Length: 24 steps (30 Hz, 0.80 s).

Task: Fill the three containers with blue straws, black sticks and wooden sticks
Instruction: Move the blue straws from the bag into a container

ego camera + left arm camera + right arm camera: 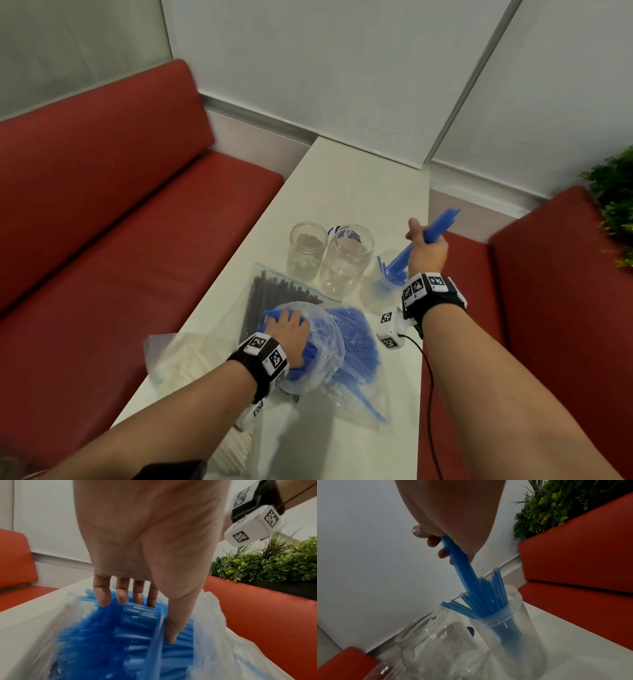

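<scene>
My left hand (287, 325) reaches into a clear plastic bag (329, 346) full of blue straws (109, 642). Its fingers (102, 596) lie fairly straight on the straw ends, thumb alongside, as the left wrist view shows. My right hand (426, 243) grips a bundle of blue straws (462, 566), tilted, its lower ends inside a frosted container (518, 635) that holds several more straws. Two clear jars (306, 250) (346, 262) stand empty to the left of it. A zip bag of black sticks (270, 291) lies behind my left hand.
The white table (342, 178) is narrow, with red bench seats (120, 240) on both sides. Another clear bag (178, 353) with pale sticks lies at the near left edge. Green plants (616, 205) stand behind the right bench. A cable hangs from my right wrist.
</scene>
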Motion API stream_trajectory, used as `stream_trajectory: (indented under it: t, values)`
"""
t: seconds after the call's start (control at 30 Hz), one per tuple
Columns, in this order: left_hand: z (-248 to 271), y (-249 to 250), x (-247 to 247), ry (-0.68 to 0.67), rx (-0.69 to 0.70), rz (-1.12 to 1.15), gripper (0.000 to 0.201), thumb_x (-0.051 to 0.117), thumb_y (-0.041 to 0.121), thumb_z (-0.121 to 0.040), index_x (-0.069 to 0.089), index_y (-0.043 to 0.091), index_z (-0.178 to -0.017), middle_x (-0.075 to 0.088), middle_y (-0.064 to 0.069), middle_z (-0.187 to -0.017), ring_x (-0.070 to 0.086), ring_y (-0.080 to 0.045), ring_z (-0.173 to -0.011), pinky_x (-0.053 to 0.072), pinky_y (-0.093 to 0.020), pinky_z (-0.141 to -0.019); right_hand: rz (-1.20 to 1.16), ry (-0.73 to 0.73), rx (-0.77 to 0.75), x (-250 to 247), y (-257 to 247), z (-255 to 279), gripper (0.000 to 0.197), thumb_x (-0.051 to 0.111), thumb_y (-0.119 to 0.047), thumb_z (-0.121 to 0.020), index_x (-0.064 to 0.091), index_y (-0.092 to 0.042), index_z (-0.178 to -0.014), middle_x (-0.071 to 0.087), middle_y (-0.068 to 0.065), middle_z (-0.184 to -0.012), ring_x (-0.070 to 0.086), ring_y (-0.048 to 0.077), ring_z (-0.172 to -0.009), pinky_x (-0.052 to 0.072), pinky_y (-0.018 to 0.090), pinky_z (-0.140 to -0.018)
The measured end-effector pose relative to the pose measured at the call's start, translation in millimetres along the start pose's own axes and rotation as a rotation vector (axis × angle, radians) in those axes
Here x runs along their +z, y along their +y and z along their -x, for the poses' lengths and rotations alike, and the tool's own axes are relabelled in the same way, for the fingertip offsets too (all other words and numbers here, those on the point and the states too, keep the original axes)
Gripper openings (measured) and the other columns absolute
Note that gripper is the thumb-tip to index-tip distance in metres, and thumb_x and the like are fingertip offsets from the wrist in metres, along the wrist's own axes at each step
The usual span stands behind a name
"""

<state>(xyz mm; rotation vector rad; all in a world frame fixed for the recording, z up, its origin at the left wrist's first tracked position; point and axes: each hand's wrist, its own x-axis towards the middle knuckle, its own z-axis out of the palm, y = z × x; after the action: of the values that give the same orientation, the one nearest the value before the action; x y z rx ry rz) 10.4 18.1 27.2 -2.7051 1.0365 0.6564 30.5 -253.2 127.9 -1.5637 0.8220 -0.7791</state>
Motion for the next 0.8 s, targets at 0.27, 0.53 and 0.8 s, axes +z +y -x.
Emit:
stream_trajectory:
  t: [0.27, 0.53, 0.8]
  values:
    - [1, -5, -16, -0.028, 0.104, -0.059, 0.034, 0.052, 0.009, -0.098, 0.052, 0.007, -0.132, 0.046, -0.013, -0.141, 0.047, -0.032, -0.128, 0.043, -0.045, -0.099, 0.093, -0.037, 0.036, 3, 18, 2, 0.024, 0.08, -0.02, -0.084, 0.062, -0.015, -0.099, 0.059, -0.006, -0.078, 0.055, 0.009, -0.069, 0.043, 0.015, -0.059]
    - [4, 0, -26, -0.095, 0.088, -0.109, 0.035, 0.047, 0.009, -0.101, 0.051, 0.006, -0.136, 0.054, -0.012, -0.139, 0.053, -0.03, -0.126, 0.042, -0.044, -0.103, 0.147, 0.01, -0.049, -1, 8, 3, 0.024, 0.075, -0.026, -0.088, 0.062, -0.019, -0.107, 0.068, 0.004, -0.102, 0.061, 0.014, -0.091, 0.049, 0.022, -0.075]
    - [-2, 4, -44, -0.26, -0.015, -0.116, 0.048, 0.047, 0.031, -0.104, 0.038, 0.017, -0.149, 0.04, -0.004, -0.154, 0.036, -0.029, -0.142, 0.026, -0.049, -0.117, 0.357, 0.067, -0.662, 7, -22, 61, 0.031, 0.048, -0.003, -0.089, 0.065, -0.017, -0.111, 0.062, -0.004, -0.099, 0.054, 0.015, -0.095, 0.041, 0.03, -0.087]
